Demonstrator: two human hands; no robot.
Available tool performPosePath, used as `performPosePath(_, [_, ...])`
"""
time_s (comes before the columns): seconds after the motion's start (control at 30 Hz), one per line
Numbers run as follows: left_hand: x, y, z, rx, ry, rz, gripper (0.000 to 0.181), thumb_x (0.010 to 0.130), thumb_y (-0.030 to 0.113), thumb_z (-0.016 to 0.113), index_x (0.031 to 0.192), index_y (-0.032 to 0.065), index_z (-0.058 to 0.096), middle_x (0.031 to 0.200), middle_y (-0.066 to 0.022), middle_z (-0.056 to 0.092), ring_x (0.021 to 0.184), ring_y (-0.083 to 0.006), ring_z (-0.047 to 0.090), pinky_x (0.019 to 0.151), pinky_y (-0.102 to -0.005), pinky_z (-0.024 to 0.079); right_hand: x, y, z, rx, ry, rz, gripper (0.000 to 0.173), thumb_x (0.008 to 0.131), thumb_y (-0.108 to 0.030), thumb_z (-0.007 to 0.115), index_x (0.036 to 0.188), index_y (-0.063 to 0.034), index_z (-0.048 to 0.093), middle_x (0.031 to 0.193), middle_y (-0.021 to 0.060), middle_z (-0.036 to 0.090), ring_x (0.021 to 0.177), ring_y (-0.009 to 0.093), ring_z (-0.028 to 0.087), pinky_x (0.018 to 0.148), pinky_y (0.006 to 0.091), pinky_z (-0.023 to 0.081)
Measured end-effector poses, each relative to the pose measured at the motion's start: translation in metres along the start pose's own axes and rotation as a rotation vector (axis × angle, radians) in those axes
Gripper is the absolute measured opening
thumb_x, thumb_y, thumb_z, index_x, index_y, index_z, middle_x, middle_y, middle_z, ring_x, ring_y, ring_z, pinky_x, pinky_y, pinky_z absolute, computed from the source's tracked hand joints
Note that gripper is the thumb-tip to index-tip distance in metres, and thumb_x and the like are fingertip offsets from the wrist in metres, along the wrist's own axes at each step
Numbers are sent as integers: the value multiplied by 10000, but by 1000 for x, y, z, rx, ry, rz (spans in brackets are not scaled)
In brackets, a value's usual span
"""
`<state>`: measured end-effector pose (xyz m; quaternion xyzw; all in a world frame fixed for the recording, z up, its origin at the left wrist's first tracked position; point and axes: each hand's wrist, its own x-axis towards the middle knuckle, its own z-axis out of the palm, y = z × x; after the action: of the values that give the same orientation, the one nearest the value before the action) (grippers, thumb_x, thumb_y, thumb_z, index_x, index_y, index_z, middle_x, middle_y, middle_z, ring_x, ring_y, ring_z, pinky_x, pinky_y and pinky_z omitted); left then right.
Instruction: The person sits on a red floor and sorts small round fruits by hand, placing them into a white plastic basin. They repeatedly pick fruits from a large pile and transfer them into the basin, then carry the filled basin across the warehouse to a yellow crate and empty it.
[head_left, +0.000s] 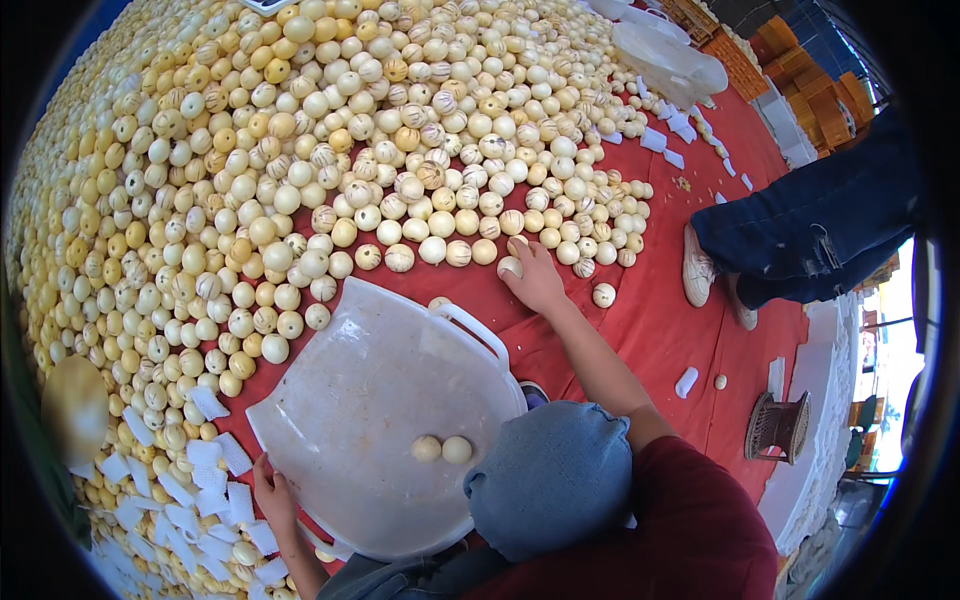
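My right hand (538, 281) reaches to the near edge of a large spread of pepino melons (431, 174). Its thumb and fingers curl around one cream pepino melon (509, 267), and a second melon (517, 244) sits against the fingertips. In front of my lap a white plastic scoop-shaped basin (360, 420) lies tilted, its wide lip towards the melons. Two pale melons (441, 448) rest inside it. My left hand (274, 496) grips the basin's left rim; part of its fingers is hidden. A side handle (474, 330) shows at the basin's right.
Red cloth (637, 345) covers the ground. White foam net sleeves (214, 480) lie over melons at lower left. Another person's legs (810, 225) stand at right, near a small wicker stool (778, 426). A clear plastic bag (667, 64) and orange crates (810, 86) are farther back.
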<state>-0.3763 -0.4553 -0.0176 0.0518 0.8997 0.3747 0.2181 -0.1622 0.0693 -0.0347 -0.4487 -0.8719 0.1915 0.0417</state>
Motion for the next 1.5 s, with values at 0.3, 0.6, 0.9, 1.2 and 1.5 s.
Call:
performPosePath(0.3, [-2, -20, -4, -137, 121, -56, 136, 917, 77, 445, 878, 27, 565, 681, -2, 497, 589, -84, 447, 523, -243, 382, 20, -13, 34, -82, -12, -54, 696, 820, -403, 668, 1419, -207, 373, 1430, 152, 353, 1127, 354, 505, 898, 453, 494])
performPosePath(0.6, [-1, -17, -2, -3, 117, -40, 92, 901, 61, 464, 826, 30, 508, 631, -25, 488, 547, -104, 450, 498, -269, 384, 34, -4, 38, 37, 78, -96, 598, 744, -292, 752, 1283, -217, 505, 1309, 150, 442, 1010, 342, 586, 790, 437, 531])
performPosePath(0.9, [28, -92, -3, -99, -46, -18, 86, 955, 123, 495, 996, 49, 483, 711, -27, 492, 573, -125, 484, 468, -243, 408, 38, 20, 22, 373, -122, 81, 644, 671, -416, 791, 1230, -187, 570, 1268, 219, 439, 1128, 368, 487, 962, 403, 436])
performPosePath(1.2, [11, -42, -14, -197, -145, -199, 286, 936, 163, 517, 1172, 0, 510, 919, -75, 565, 771, -162, 532, 602, -290, 466, 46, -58, -38, 1152, -391, 27, 553, 829, -292, 721, 1292, -66, 518, 1208, 109, 574, 1094, 165, 551, 904, 311, 463])
performPosePath(1.5, [11, -42, -8, -178, -18, -239, 305, 935, 189, 526, 1190, 22, 511, 914, -67, 567, 796, -182, 540, 643, -313, 474, 5, -130, -55, 1052, -697, -187, 422, 883, -250, 644, 1265, -93, 556, 1099, 81, 649, 790, 126, 644, 610, 280, 529])
